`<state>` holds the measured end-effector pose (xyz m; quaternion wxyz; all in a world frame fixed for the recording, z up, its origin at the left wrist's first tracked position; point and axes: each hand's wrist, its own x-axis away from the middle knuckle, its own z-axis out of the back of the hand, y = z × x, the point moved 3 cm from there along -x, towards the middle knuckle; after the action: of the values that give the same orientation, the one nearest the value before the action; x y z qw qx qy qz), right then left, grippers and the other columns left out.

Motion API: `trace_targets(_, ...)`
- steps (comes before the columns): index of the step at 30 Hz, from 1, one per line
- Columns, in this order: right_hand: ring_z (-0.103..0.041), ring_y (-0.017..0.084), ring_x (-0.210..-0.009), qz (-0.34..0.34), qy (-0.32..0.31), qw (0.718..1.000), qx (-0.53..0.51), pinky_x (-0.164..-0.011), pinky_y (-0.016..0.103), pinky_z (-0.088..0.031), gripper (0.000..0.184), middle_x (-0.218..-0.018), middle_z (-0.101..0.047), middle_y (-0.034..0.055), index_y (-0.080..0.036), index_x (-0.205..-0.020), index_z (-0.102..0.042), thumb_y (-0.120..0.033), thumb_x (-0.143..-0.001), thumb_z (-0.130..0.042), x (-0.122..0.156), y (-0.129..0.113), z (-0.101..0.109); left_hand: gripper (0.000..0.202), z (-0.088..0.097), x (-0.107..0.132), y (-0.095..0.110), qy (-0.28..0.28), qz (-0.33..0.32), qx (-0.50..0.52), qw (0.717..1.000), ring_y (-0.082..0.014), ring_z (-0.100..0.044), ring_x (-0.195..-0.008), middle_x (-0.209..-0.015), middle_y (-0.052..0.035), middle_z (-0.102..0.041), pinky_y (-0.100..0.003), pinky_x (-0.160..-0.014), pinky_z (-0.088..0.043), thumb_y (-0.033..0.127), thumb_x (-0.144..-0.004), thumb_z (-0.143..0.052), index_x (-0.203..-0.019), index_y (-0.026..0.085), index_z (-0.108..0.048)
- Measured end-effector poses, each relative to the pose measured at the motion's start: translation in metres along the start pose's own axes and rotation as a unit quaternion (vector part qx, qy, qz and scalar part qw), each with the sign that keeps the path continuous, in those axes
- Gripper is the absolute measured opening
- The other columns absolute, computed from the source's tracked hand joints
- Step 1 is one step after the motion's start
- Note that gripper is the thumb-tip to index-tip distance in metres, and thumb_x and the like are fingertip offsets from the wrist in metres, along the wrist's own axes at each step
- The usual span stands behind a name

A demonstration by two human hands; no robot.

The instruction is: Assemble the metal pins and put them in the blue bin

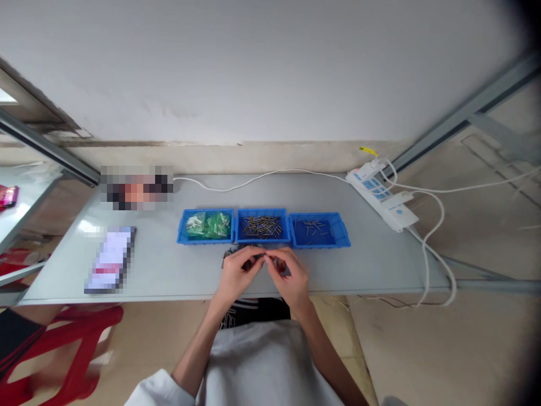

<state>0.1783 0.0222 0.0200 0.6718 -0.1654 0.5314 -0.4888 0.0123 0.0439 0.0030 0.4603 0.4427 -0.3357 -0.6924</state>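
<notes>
My left hand and my right hand meet over the grey table, fingertips pinched together on a small dark metal pin. A loose pile of the same pins lies just beyond my left hand. Behind the hands stand three blue trays in a row: the left tray holds clear and green small parts, the middle tray holds many metal pins, the right tray holds a few pins.
A white power strip with white cables lies at the table's back right. A phone rests at the left. A red plastic stool stands by the near left of the table.
</notes>
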Motion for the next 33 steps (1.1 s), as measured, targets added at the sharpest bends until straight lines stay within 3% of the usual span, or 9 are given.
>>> trace_targets(3, -0.055, 0.011, -0.056, 0.004, 0.071, 0.995, 0.069, -0.060, 0.025, -0.052, 0.007, -0.085, -0.073, 0.0008, -0.023, -0.107, -0.075, -0.022, -0.105, -0.068, -0.012, 0.002, 0.022, 0.022, 0.000, 0.001, 0.000, 0.020, 0.035, 0.014, 0.999, -0.0112, -0.064, -0.063, -0.102, -0.0037, -0.085, -0.022, -0.062, -0.054, 0.025, -0.102, -0.069, -0.122, 0.023, -0.077)
trace_targets(5, -0.053, 0.011, -0.055, -0.011, 0.132, 0.983, 0.125, -0.060, 0.026, -0.052, 0.008, -0.086, -0.074, 0.0019, -0.022, -0.108, -0.076, -0.026, -0.105, -0.069, -0.022, 0.006, 0.042, 0.019, 0.001, 0.001, 0.001, 0.037, 0.048, 0.017, 0.998, -0.0110, -0.064, -0.061, -0.098, -0.0038, -0.084, -0.023, -0.060, -0.053, 0.027, -0.103, -0.068, -0.119, 0.022, -0.077)
trace_targets(9, -0.052, 0.011, -0.053, -0.038, 0.133, 0.972, 0.190, -0.058, 0.027, -0.051, 0.019, -0.080, -0.073, 0.0012, -0.022, -0.112, -0.077, -0.038, -0.105, -0.070, -0.031, 0.011, 0.065, 0.020, 0.003, 0.000, 0.007, 0.050, 0.031, 0.001, 0.998, -0.0119, -0.063, -0.061, -0.090, -0.0047, -0.082, -0.024, -0.061, -0.052, 0.031, -0.106, -0.064, -0.103, 0.021, -0.081)
trace_targets(15, -0.054, 0.012, -0.054, -0.027, 0.067, 0.976, 0.207, -0.062, 0.027, -0.050, 0.018, -0.073, -0.070, -0.0009, -0.022, -0.112, -0.077, -0.035, -0.108, -0.066, -0.007, 0.016, 0.046, 0.026, 0.007, 0.001, 0.010, 0.083, 0.047, -0.007, 0.995, -0.0118, -0.063, -0.060, -0.083, -0.0036, -0.080, -0.023, -0.060, -0.051, 0.035, -0.109, -0.061, -0.098, 0.020, -0.079)
trace_targets(19, -0.058, 0.014, -0.054, -0.069, 0.068, 0.969, 0.227, -0.061, 0.028, -0.051, 0.028, -0.072, -0.071, -0.0008, -0.020, -0.123, -0.075, -0.040, -0.108, -0.064, 0.005, 0.030, 0.036, 0.025, 0.006, 0.004, 0.006, 0.115, 0.056, -0.018, 0.992, -0.0111, -0.056, -0.055, -0.067, 0.0041, -0.064, -0.021, -0.059, -0.049, 0.035, -0.109, -0.060, -0.125, 0.021, -0.074)
trace_targets(21, -0.060, 0.014, -0.056, -0.079, 0.064, 0.967, 0.232, -0.062, 0.028, -0.052, 0.029, -0.075, -0.074, 0.0009, -0.019, -0.122, -0.076, -0.040, -0.107, -0.063, 0.007, 0.036, 0.036, 0.031, 0.004, 0.004, 0.003, 0.106, 0.059, -0.049, 0.991, -0.0108, -0.054, -0.054, -0.067, 0.0060, -0.060, -0.021, -0.058, -0.047, 0.033, -0.109, -0.059, -0.136, 0.022, -0.069)
trace_targets(26, -0.063, 0.015, -0.057, -0.084, 0.063, 0.967, 0.232, -0.064, 0.029, -0.053, 0.029, -0.076, -0.077, 0.0025, -0.018, -0.118, -0.078, -0.040, -0.108, -0.061, 0.013, 0.043, 0.037, 0.031, -0.002, 0.000, 0.000, 0.057, 0.033, -0.161, 0.985, -0.0113, -0.058, -0.059, -0.087, 0.0000, -0.076, -0.022, -0.064, -0.049, 0.028, -0.108, -0.061, -0.137, 0.024, -0.072)
trace_targets(33, -0.066, 0.016, -0.060, -0.079, 0.075, 0.971, 0.213, -0.066, 0.030, -0.057, 0.029, -0.083, -0.079, 0.0057, -0.019, -0.118, -0.079, -0.040, -0.108, -0.062, 0.017, 0.047, 0.037, 0.027, -0.003, 0.001, -0.003, 0.059, 0.021, -0.169, 0.984, -0.0142, -0.071, -0.070, -0.103, -0.0042, -0.083, -0.024, -0.071, -0.055, 0.030, -0.111, -0.059, -0.133, 0.025, -0.073)
